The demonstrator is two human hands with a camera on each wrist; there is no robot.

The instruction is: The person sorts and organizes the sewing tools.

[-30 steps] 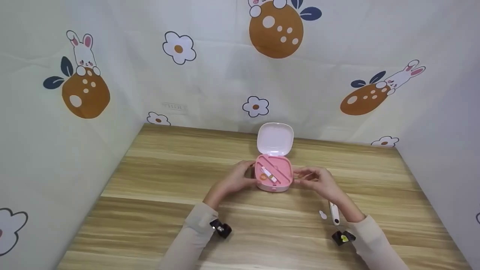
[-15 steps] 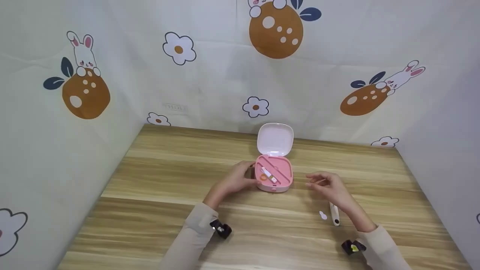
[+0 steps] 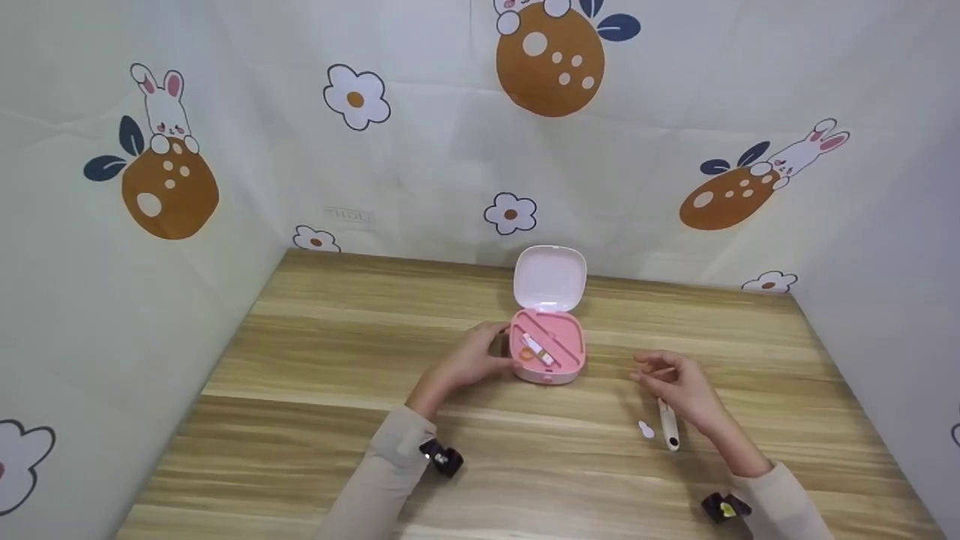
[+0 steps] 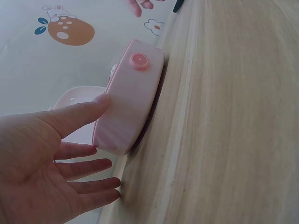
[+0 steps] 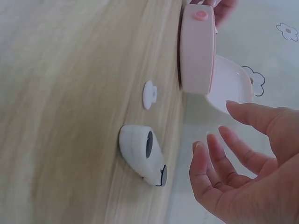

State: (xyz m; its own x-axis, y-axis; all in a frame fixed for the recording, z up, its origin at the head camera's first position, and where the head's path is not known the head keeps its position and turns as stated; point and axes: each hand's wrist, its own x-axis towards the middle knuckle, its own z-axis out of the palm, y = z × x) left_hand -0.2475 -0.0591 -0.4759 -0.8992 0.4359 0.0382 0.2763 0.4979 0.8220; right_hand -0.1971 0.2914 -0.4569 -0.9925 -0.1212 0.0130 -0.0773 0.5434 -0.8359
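Observation:
A pale pink box (image 3: 551, 378) stands on the table with its lid (image 3: 550, 277) raised at the back. Inside its pink tray lie a small white stick-like item (image 3: 538, 349) with coloured marks and an orange piece (image 3: 526, 354). My left hand (image 3: 471, 357) is at the box's left side, thumb (image 4: 100, 100) touching the front edge, other fingers extended. My right hand (image 3: 685, 390) hovers to the right of the box, fingers loosely bent around nothing. Below it lies a slim white tool (image 3: 670, 431) with a dark oval spot at its near end.
Beside the tool lies a small white piece (image 3: 646, 430), showing a round knob in the right wrist view. The wood-grain table (image 3: 330, 450) is bounded at the back and sides by a pale printed cloth (image 3: 420, 150).
My right hand has left the box's right side and drawn back toward the right and nearer to me. The left hand and the box have stayed in place.

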